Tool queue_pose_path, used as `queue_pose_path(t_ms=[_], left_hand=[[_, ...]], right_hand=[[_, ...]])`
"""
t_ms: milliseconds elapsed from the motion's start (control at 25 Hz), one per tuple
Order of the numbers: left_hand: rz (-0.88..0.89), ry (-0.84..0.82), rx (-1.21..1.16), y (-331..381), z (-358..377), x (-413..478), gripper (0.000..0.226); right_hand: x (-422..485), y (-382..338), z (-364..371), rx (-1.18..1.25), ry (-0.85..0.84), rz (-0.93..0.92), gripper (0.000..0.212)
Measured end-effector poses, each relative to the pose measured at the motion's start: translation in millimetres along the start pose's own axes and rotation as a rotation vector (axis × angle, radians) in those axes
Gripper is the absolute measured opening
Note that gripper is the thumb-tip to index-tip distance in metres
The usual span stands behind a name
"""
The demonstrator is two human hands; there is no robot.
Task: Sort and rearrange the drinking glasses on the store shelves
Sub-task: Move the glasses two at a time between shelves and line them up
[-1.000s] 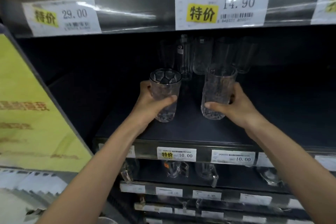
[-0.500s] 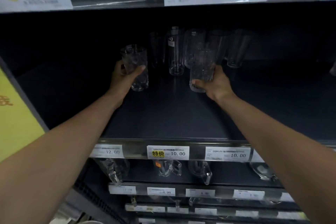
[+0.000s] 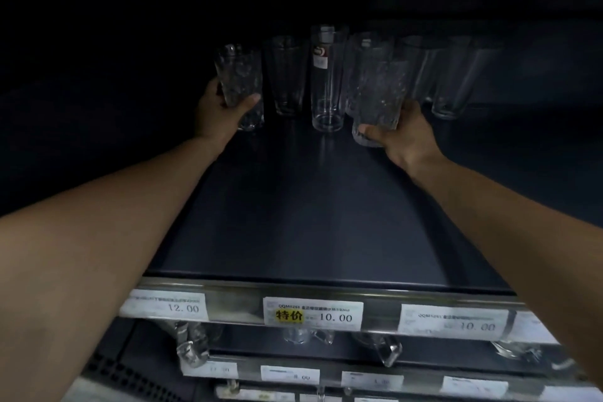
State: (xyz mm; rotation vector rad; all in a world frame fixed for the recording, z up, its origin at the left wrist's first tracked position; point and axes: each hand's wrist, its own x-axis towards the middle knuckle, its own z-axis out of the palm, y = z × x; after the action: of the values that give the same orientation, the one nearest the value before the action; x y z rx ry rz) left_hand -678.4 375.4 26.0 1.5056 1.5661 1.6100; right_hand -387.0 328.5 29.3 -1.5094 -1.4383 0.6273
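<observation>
Both patterned glasses now sit far deeper in the shelf than half a second ago, carried from mid-shelf up to the back row. On the left, the left grip [image 3: 219, 112] wraps the left patterned glass [image 3: 239, 78] around its lower half, thumb across the front and fingers hidden behind. That glass leans slightly, and I cannot tell whether its base touches the dark shelf [image 3: 310, 212] or is just above it. Just beside it to the right stands a plain tumbler [image 3: 287, 75], then a tall labelled glass [image 3: 326, 85], straight-sided and upright. Next comes the right patterned glass [image 3: 380, 88], just in front of another glass in the row. It is held low near its base by the right grip [image 3: 406, 140], thumb in front. More plain glasses [image 3: 456, 81] fade into the dark at the far right. These glasses are probably rigid, fairly light, slick-walled and brittle. The embossed pattern should give the fingers some purchase, yet a knock against a neighbour could chip a rim. Holding low on the body seems sound for setting each down upright, with release best left until the base lies flat.
</observation>
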Motion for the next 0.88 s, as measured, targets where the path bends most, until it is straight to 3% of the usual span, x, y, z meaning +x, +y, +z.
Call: queue_pose_path(t_ms=[560, 880], left_hand=[[-0.069, 0.168, 0.048, -14.6, 16.9, 41.4, 0.063], [-0.062, 0.152, 0.067, -16.1, 19.1, 42.2, 0.055]], right_hand=[[21.6, 8.7, 9.8, -0.037, 0.061, -0.026, 0.075], [21.3, 12.7, 11.1, -0.031, 0.082, -0.037, 0.068]])
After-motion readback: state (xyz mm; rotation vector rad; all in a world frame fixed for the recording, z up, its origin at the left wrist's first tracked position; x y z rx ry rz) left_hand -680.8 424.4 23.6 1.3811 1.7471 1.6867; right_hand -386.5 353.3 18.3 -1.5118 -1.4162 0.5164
